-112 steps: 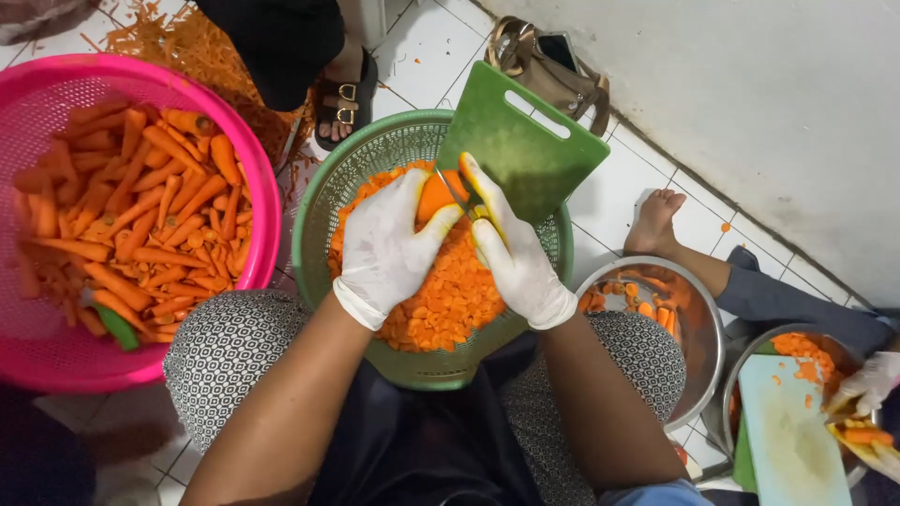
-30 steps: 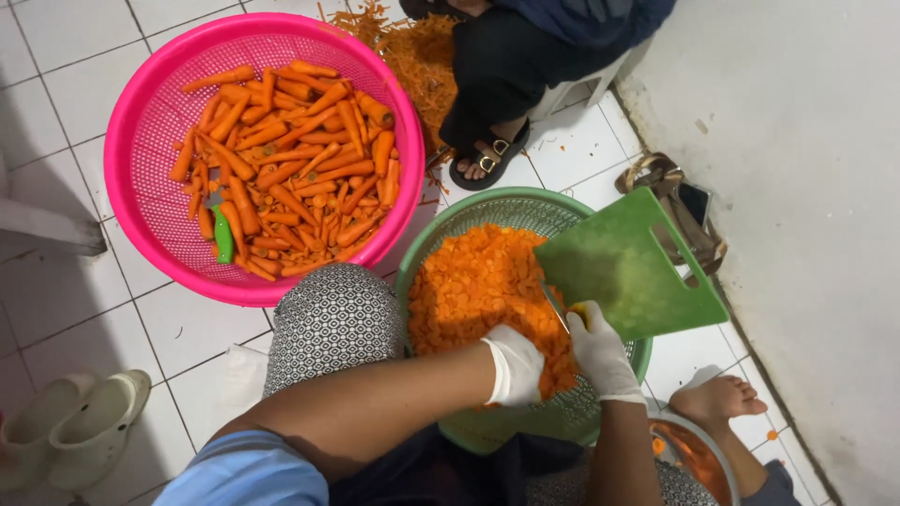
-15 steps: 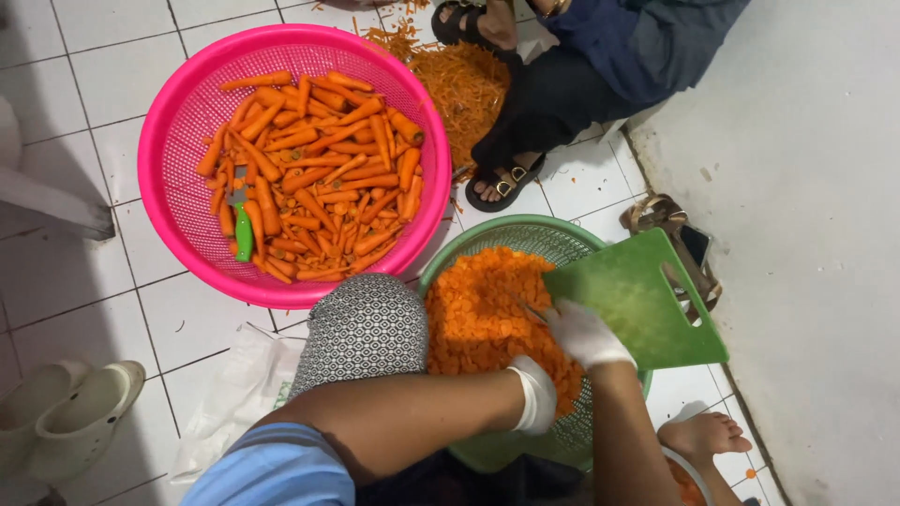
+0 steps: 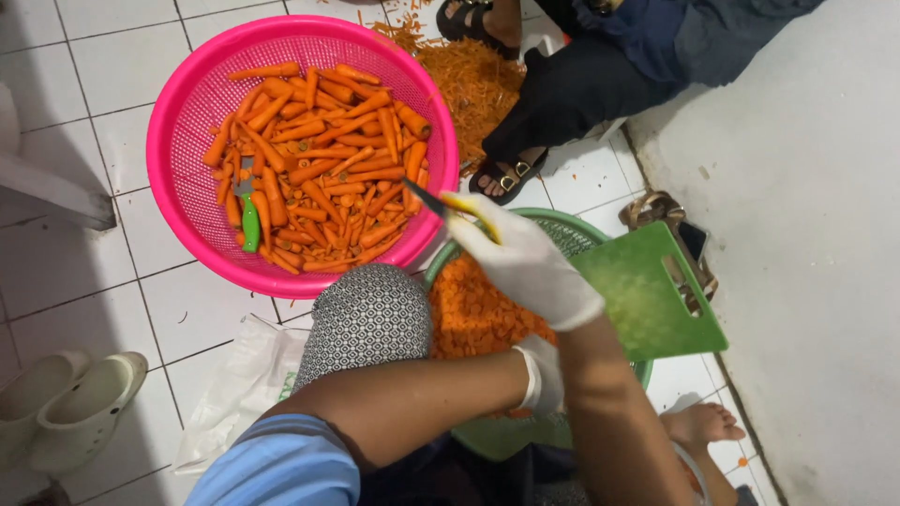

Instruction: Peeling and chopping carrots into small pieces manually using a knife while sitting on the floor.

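Note:
My right hand (image 4: 530,267), in a white glove, is shut on a small knife (image 4: 448,203) with a yellow handle. Its dark blade points at the rim of the pink basket (image 4: 178,122), which is full of peeled carrots (image 4: 328,141). My gloved left hand (image 4: 542,373) lies lower, at the chopped carrot (image 4: 473,314) in the green basket (image 4: 525,221), half hidden under my right forearm. A green cutting board (image 4: 647,295) leans on that basket's right side. My knee in patterned cloth (image 4: 370,319) sits between the two baskets.
A green peeler (image 4: 249,221) lies among the carrots. Another person's sandalled foot (image 4: 511,175) and a heap of carrot shreds (image 4: 473,80) are at the top. White clogs (image 4: 66,403) and a plastic bag (image 4: 234,384) lie lower left. Sandals (image 4: 667,212) rest by the white wall.
My right hand has risen out of the green basket and moved left toward the pink basket, knife now in plain sight. My left hand stays at the chopped carrot.

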